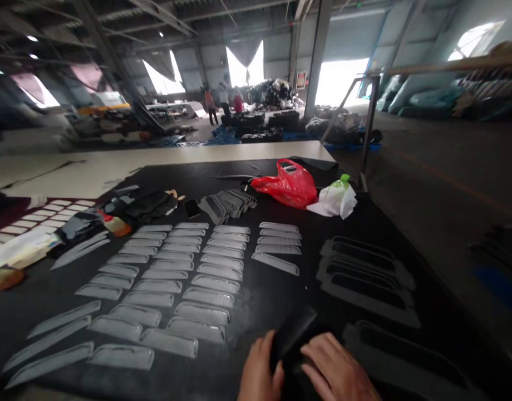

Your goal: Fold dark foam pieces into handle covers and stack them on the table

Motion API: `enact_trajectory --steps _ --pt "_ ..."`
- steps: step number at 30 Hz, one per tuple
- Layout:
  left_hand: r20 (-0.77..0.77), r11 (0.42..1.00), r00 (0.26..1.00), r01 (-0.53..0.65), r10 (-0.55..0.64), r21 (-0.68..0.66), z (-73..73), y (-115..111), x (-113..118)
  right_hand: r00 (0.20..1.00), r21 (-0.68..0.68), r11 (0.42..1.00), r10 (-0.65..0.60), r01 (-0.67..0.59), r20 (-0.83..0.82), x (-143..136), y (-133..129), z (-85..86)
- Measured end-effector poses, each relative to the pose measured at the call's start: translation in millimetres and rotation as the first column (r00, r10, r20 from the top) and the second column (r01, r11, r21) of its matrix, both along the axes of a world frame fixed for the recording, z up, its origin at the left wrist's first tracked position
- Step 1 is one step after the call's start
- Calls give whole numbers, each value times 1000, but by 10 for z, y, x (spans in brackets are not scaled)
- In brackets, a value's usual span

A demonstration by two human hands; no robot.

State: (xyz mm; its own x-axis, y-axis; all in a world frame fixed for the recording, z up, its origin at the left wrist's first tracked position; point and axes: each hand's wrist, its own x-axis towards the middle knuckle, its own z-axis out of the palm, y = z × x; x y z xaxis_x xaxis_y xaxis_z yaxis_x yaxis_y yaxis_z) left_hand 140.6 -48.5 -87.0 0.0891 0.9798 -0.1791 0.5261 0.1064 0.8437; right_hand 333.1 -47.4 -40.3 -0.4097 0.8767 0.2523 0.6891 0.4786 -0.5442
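Note:
Near the bottom centre of the head view, a flat black piece, fabric-like or leather-like, stands tilted above the black table surface. My left hand is closed at its left edge, fingers and thumb pinching it. My right hand is at its lower right, fingers bent but apart, fingertips close to the piece; contact there is hard to make out. To the left, several grey strips with shiny edges lie in rows. Dark grey frame-shaped pieces overlap on the right.
Farther back on the table are fanned grey pieces, a red plastic bag, a white bundle with a green top and a red-capped bottle. A metal frame stands beyond the right edge. People stand far off.

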Motion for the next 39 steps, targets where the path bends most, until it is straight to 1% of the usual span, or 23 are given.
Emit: enact_trajectory --steps 1,2,3,5,7,10,13,15,17,19,21,22,24,26,28,32,35,37,39 --pt "-117 998 992 48 -42 44 8 -56 -11 997 138 990 9 -19 75 -7 -17 -6" --pt "-227 991 970 104 -83 85 29 -102 -16 990 243 969 5 -39 138 -22 -25 -17" --pt "-318 980 941 161 -116 119 59 -138 -14 983 308 950 -9 -48 181 -41 -27 -34" --pt "-454 951 878 256 -154 173 133 -189 5 976 363 929 -8 -74 219 -78 -18 -81" --pt "-530 925 832 315 -163 210 202 -227 33 974 365 927 4 -88 225 -101 -8 -125" --pt "-559 908 811 351 -172 229 268 -285 65 968 333 936 31 -116 251 -96 -15 -135" --pt "-533 897 826 363 -184 254 284 -363 52 951 264 945 115 -194 287 -34 -47 -91" --pt "-500 891 851 344 -163 296 259 -423 2 942 181 961 150 -210 299 51 -70 -83" --pt "-474 902 875 279 -97 330 188 -478 -88 948 98 981 134 -169 290 165 -76 -120" --pt "-475 923 880 186 -4 336 66 -512 -205 970 25 998 52 -59 238 273 -51 -200" --pt "-498 939 864 111 70 325 -91 -517 -323 986 -60 994 -79 88 144 332 9 -300" --pt "-512 944 855 93 88 317 -172 -510 -374 984 -114 981 -148 159 95 335 48 -348" --pt "-527 951 844 72 102 299 -317 -479 -452 963 -237 935 -266 266 32 292 125 -431" --pt "-524 956 845 58 105 287 -416 -440 -497 943 -345 883 -332 320 25 212 182 -491" --pt "-514 958 852 56 102 283 -462 -404 -521 929 -404 846 -368 348 32 129 200 -530" --pt "-491 957 867 70 82 283 -453 -354 -559 896 -434 804 -443 407 20 10 140 -573" --pt "-471 957 880 76 68 280 -428 -340 -596 891 -431 801 -454 415 14 -44 79 -581" --pt "-478 955 876 87 63 285 -408 -347 -618 903 -371 836 -430 405 17 -62 54 -567" --pt "-500 948 864 102 65 300 -377 -365 -633 929 -253 897 -369 362 24 -73 44 -530"
